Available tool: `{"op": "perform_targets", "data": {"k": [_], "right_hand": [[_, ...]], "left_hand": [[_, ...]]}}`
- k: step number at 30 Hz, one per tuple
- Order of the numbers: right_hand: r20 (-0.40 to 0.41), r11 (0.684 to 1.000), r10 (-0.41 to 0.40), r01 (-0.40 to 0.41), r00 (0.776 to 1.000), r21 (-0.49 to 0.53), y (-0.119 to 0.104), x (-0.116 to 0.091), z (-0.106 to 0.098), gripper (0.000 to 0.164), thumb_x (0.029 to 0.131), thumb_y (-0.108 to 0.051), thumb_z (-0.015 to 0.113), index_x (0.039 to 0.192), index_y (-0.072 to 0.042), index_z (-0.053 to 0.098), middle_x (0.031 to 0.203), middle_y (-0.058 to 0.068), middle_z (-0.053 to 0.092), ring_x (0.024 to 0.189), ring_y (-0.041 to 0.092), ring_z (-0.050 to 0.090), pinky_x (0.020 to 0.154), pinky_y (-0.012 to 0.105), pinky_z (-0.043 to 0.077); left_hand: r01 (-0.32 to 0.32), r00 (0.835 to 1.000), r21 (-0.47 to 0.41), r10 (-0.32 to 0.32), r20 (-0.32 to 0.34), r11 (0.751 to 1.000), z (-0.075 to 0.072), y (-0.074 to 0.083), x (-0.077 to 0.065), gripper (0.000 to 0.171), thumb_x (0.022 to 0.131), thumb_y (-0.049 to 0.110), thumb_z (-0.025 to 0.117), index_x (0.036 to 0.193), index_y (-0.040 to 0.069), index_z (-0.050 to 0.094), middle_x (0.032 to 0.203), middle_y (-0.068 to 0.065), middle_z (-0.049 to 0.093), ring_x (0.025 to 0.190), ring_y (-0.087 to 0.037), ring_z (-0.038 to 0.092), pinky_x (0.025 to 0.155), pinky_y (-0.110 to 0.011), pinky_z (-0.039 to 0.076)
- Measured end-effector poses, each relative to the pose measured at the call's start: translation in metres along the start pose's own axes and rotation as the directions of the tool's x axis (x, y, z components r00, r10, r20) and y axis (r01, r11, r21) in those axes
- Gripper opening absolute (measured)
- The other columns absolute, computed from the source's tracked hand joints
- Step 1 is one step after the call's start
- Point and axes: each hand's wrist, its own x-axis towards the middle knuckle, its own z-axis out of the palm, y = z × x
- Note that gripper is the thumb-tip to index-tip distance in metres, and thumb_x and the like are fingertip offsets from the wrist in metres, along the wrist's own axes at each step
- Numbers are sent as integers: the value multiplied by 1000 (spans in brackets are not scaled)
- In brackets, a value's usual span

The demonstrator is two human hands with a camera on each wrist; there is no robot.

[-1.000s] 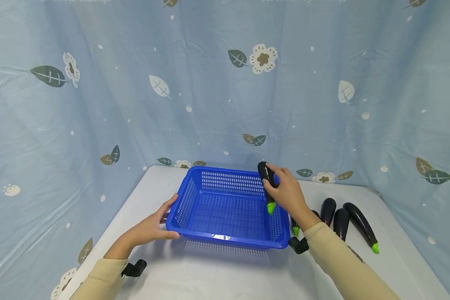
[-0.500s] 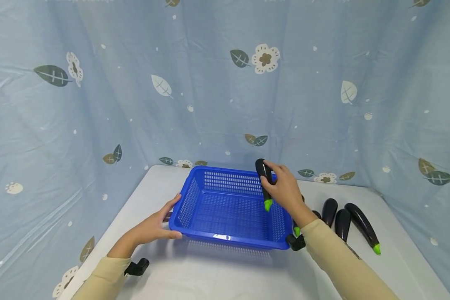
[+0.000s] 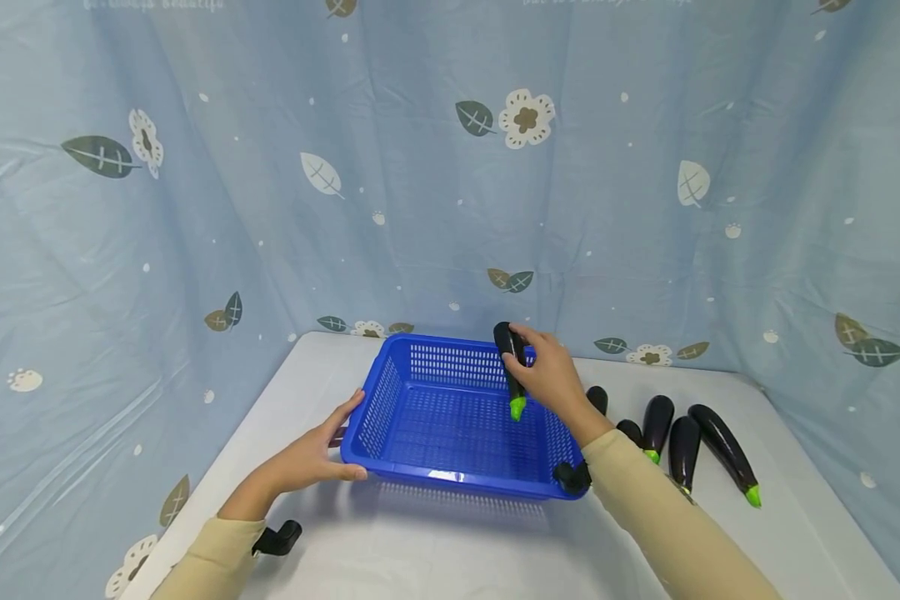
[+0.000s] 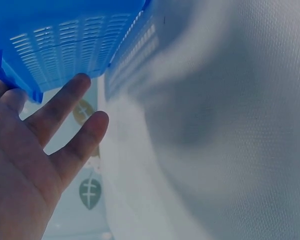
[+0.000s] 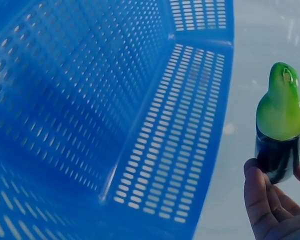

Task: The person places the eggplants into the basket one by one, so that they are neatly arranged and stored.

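In the head view, my right hand (image 3: 552,372) grips a dark eggplant (image 3: 507,342) with a bright green stem end, above the right part of a blue plastic basket (image 3: 457,476). The right wrist view shows the green tip (image 5: 282,107) pointing up, with fingers and thumb around the dark body beside the basket wall. My left hand (image 3: 311,454) holds the basket's left end, thumb at the front corner and index finger at the side rim. Two of its fingers (image 4: 65,107) stretch out below the rim in the left wrist view. The inside of the basket shows only its perforated floor.
Several more eggplants lie on the white table (image 3: 420,558) right of the basket, one of them a long eggplant (image 3: 723,450) farthest right. My right forearm partly covers this group. A blue patterned curtain (image 3: 412,167) hangs behind the table and along its sides.
My right hand has moved left with the eggplant, farther over the basket. The basket and my left hand have shifted slightly right. More of the eggplants behind my right forearm now show.
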Motion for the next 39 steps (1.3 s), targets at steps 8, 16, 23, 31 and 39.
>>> {"op": "perform_targets", "data": {"k": [8,16,23,31,39], "right_hand": [[51,999,35,-36,998,13,-6,5,15,58,99,-38,65,152,-22,50,136,19,57,116,38,61,87,54,55],[95,998,44,-47,994,36,-13,11,26,59,99,-39,66,153,-23,49,141,18,55,124,39,57,95,57,51],[146,998,41,-49,989,51,-20,15,37,60,99,-38,67,153,-23,48,143,17,55,130,38,55,101,58,48],[196,998,42,-52,980,46,-32,18,46,61,98,-36,69,153,-23,47,142,16,55,128,37,55,100,57,49],[223,997,47,-59,974,48,-37,21,52,61,98,-35,69,153,-23,48,140,15,57,128,36,55,100,56,49]], "left_hand": [[26,1000,-19,-26,-1,999,0,1,1,117,82,29,87,165,25,5,169,-16,12,136,-49,45,105,-65,41],[40,999,-8,-40,-5,999,2,1,0,117,82,31,87,165,26,4,168,-20,13,136,-50,45,104,-64,43],[42,999,-12,-42,-8,999,3,-3,1,117,82,30,86,165,27,3,167,-22,14,136,-50,45,104,-63,44],[40,999,-14,-40,-1,999,2,-1,0,117,82,30,86,165,27,4,166,-24,16,135,-49,46,104,-64,44],[44,999,-11,-44,-8,999,3,-1,-1,118,82,31,87,165,28,4,166,-23,16,136,-51,45,103,-65,43]]}}
